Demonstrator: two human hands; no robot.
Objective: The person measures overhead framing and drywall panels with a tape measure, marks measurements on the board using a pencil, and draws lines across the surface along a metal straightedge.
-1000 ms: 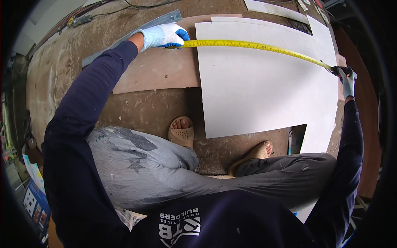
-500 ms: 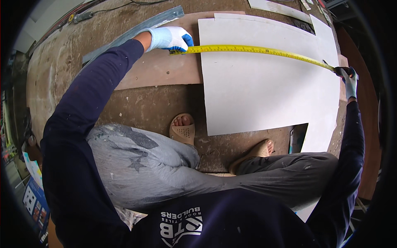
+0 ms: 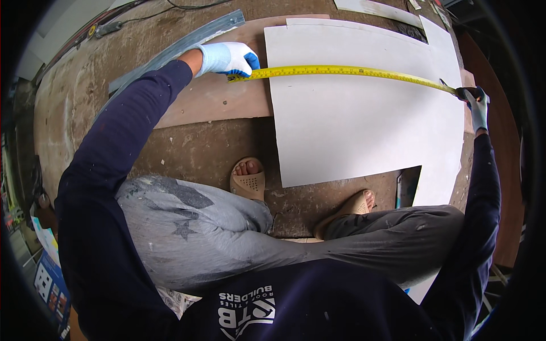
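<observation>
A yellow tape measure (image 3: 335, 70) is drawn out from left to right over a large white sheet (image 3: 358, 125). My left hand (image 3: 233, 59), in a white and blue work glove, pinches the tape near its end, above a brownish board (image 3: 213, 102) to the left of the sheet. At the sheet's right edge my right hand (image 3: 479, 108), gloved too, is closed around the dark tape case (image 3: 467, 92). Between the hands the blade bows slightly. A small dark mark or object shows on the sheet beside the case, too small to name.
A grey-blue strip (image 3: 187, 45) lies on the worn brown floor (image 3: 187, 149) beyond my left arm. A power cord (image 3: 153, 12) runs at the top left. My sandalled feet (image 3: 248, 176) stand before the sheet. A slim teal-handled tool (image 3: 398, 190) lies near its lower cutout.
The tape and both hands have come slightly nearer to me. The whole view has shifted a little, so the sheet sits farther left. Both grips stay the same.
</observation>
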